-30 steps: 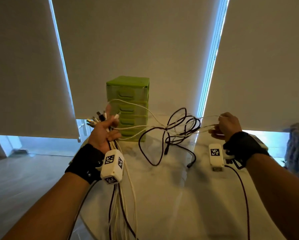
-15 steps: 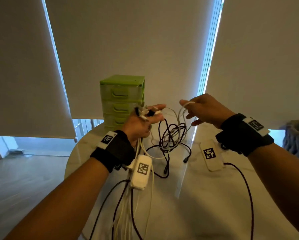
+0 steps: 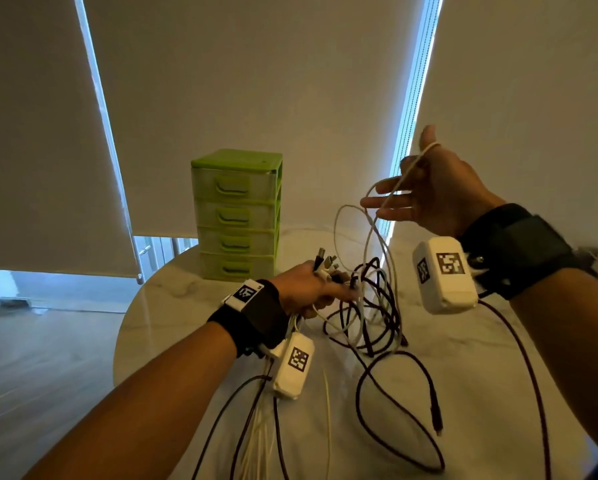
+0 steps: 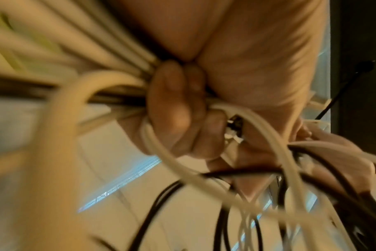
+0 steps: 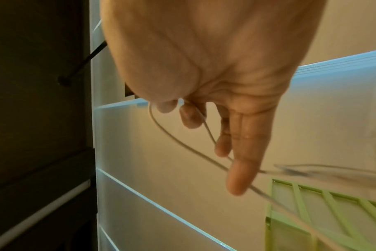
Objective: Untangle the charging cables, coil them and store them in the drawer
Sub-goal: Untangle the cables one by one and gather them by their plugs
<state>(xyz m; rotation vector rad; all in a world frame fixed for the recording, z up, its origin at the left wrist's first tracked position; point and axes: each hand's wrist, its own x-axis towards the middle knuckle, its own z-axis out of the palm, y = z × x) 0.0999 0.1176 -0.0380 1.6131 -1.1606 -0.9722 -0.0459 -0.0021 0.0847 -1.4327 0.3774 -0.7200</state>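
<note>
Pale roller blinds [image 3: 242,98] fill the background, with bright strips of window between them, above a round white marble table [image 3: 491,393] that carries everything. At the table's far edge stands a green drawer unit [image 3: 237,216], upright, its four drawers all closed. Near the table's middle, to the right of the unit, lies a tangle of dark and white charging cables [image 3: 370,306]; one dark cable [image 3: 394,393] loops out of it toward the near edge and ends in a plug [image 3: 437,415] lying on the marble. The left hand [image 3: 311,289] is clenched around a bundle of the cables just above the tangle, plug ends [image 3: 325,263] sticking up past the knuckles and the long runs hanging down off the near edge; the left wrist view shows the fingers [image 4: 172,105] wrapped round white and dark strands. The right hand [image 3: 432,195] is raised above the tangle, fingers spread and relaxed, with one thin white cable [image 3: 370,233] looped over the thumb and drooping down into the pile
</note>
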